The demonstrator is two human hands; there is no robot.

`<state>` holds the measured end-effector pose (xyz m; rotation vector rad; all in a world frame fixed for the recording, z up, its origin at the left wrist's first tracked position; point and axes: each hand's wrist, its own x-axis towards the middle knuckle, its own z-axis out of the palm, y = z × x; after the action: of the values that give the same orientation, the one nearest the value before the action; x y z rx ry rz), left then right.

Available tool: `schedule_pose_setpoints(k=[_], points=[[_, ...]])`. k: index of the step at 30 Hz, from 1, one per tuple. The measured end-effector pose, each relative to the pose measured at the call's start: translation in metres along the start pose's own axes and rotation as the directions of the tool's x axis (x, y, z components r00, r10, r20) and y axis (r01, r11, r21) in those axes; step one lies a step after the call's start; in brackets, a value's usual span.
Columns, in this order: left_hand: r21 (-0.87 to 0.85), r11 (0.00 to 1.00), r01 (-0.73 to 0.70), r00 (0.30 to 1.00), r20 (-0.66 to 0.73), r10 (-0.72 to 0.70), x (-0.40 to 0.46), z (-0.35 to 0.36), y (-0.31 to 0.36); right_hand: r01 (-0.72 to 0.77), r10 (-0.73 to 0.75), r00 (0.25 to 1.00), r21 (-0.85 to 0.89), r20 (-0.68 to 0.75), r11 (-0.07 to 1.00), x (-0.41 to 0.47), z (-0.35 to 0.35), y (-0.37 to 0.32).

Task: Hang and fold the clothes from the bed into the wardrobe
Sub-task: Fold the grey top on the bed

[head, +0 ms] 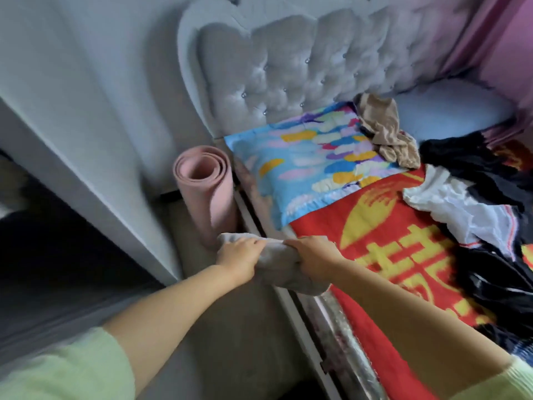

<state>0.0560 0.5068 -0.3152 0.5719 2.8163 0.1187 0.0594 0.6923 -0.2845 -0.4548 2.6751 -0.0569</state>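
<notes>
Left hand (240, 256) and right hand (313, 256) grip blurred grey garment (281, 268), fingertips hidden

A home bedroom: a bed (375, 255) with a grey tufted headboard (288, 67) at its head, a patterned pillow (311, 157) just below the headboard, loose clothes (476, 197) heaped on the red bedspread, a rolled pink mat (206, 192) beside the bed.

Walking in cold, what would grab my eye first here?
Probably the bright red blanket with yellow characters across the bed, with a heap of black and white clothes at its right. At the bed's near edge, the left hand and right hand grip a bunched grey garment.
</notes>
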Motion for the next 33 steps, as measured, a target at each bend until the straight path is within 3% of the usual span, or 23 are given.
schedule_pose_setpoints(k=[8, 13, 17, 23, 33], points=[[-0.007, 0.960, 0.279, 0.960, -0.016, -0.279, -0.178, 0.018, -0.208, 0.268, -0.268, 0.959, 0.008, 0.089, 0.963, 0.058, 0.009, -0.256], [-0.049, 0.901, 0.430, 0.903, 0.049, -0.428, -0.248, 0.030, -0.284, 0.388, -0.388, 0.910, 0.026, 0.144, 0.921, 0.094, 0.027, -0.358], [-0.088, 0.848, 0.522, 0.848, 0.159, -0.505, -0.268, 0.053, -0.316, 0.446, -0.440, 0.873, 0.021, 0.212, 0.895, 0.124, 0.049, -0.397], [0.014, 0.808, 0.589, 0.757, 0.342, -0.557, -0.256, 0.088, -0.368, 0.517, -0.517, 0.799, 0.090, 0.305, 0.851, 0.187, 0.087, -0.433], [-0.001, 0.759, 0.652, 0.722, 0.306, -0.620, -0.201, 0.210, -0.493, 0.518, -0.509, 0.793, 0.069, 0.336, 0.853, 0.338, 0.174, -0.485]])
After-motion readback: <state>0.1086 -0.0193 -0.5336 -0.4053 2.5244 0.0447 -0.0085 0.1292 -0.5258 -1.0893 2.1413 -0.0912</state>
